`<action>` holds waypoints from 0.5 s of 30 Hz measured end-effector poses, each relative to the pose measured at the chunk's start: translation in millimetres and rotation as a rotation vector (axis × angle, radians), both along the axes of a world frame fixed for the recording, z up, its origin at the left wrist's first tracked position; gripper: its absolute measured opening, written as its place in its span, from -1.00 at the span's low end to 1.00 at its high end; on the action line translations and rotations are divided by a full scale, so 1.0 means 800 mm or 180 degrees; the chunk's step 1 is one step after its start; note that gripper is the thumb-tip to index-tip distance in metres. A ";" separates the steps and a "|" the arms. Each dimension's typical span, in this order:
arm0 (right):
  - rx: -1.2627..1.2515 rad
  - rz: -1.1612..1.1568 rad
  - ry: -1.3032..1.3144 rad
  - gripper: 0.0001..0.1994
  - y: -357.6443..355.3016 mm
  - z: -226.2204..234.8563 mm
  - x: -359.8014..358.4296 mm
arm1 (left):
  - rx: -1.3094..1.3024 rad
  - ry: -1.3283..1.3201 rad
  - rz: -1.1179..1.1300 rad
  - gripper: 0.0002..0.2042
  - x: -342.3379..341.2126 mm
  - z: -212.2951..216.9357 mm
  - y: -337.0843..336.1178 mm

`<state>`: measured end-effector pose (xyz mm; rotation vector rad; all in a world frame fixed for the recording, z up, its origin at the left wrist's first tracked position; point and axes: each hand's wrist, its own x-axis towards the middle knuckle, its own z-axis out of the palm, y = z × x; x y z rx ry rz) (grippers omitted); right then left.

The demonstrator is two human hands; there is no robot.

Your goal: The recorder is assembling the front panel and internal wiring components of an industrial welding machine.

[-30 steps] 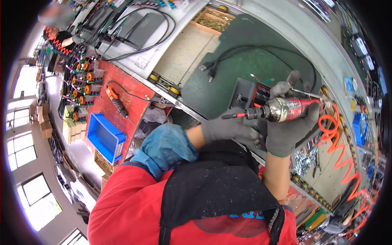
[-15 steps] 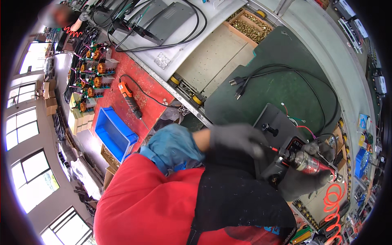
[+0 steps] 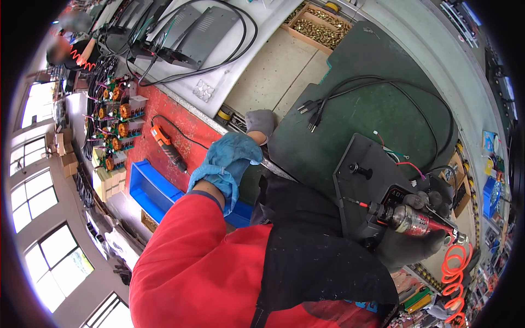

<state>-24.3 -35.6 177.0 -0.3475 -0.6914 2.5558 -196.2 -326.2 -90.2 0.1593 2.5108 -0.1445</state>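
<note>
Fingers (image 3: 429, 199) of the right hand (image 3: 410, 240), in a grey glove, are wrapped tight around a red and silver power screwdriver (image 3: 410, 220), clamped on its barrel. The tool lies nearly level, its thin bit (image 3: 355, 203) pointing left and resting on a dark grey metal plate (image 3: 363, 180) that sits on the green mat (image 3: 383, 104). A small black knob (image 3: 360, 170) stands up from the plate just above the bit, and thin red, green and white wires (image 3: 402, 159) trail off the plate's upper edge. An orange coiled hose (image 3: 456, 273) hangs below the tool's rear end. The left hand (image 3: 260, 123), also grey-gloved with a blue sleeve cover (image 3: 227, 164) over the forearm, reaches away to the bench edge well apart from the plate; its fingers curl downward onto the edge of the mat, and I cannot tell whether they grip anything. A black power cord (image 3: 372, 87) with two plugs loops across the mat above the plate. Further left, an orange-handled screwdriver (image 3: 167, 145) lies on the red bench surface (image 3: 186, 123), beside a blue bin (image 3: 150, 188). A tray of brass screws (image 3: 320, 24) sits at the far side.
</note>
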 end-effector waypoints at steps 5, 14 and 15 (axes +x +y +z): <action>-0.0098 0.0020 0.0280 -0.56 0.000 0.001 0.005 | 0.0468 0.0478 0.0760 -0.78 0.001 0.014 -0.008; 0.0301 -0.0160 0.0211 -0.54 0.001 -0.004 0.012 | 0.0733 0.0440 0.0863 -0.76 -0.008 0.032 -0.050; 0.0305 -0.0127 0.0240 -0.53 0.001 -0.005 0.012 | 0.0722 0.0499 0.0849 -0.76 -0.007 0.028 -0.045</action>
